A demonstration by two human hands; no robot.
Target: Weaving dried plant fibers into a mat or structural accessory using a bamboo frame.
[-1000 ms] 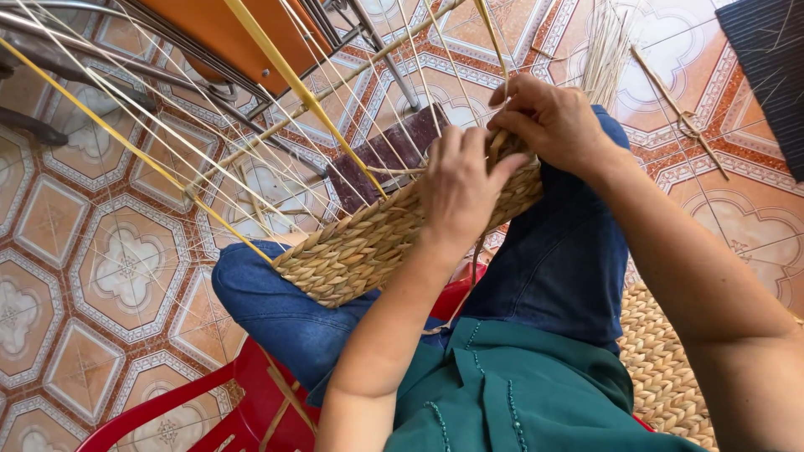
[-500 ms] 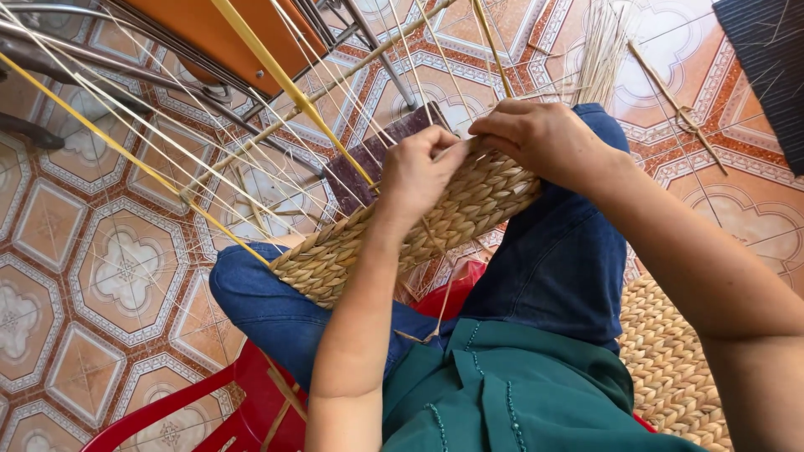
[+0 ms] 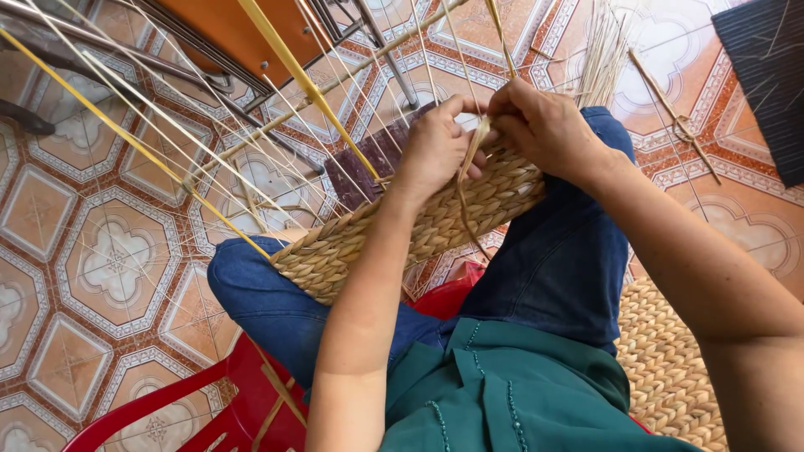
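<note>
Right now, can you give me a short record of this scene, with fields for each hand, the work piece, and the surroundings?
left hand: pinches a flat straw strand at the woven panel's top edge
right hand: grips the same edge, touching the left hand
woven panel: rests across both knees, thin spokes sticking out
seat: red plastic chair
floor: patterned tiles
beside right leg: second woven piece

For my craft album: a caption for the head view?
Both hands, left hand and right hand, work a straw strand into a woven panel.

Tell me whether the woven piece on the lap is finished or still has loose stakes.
Unfinished. Many thin unwoven stakes fan out from the woven band, and both hands, left hand and right hand, pinch a loose strand at its edge.
</note>
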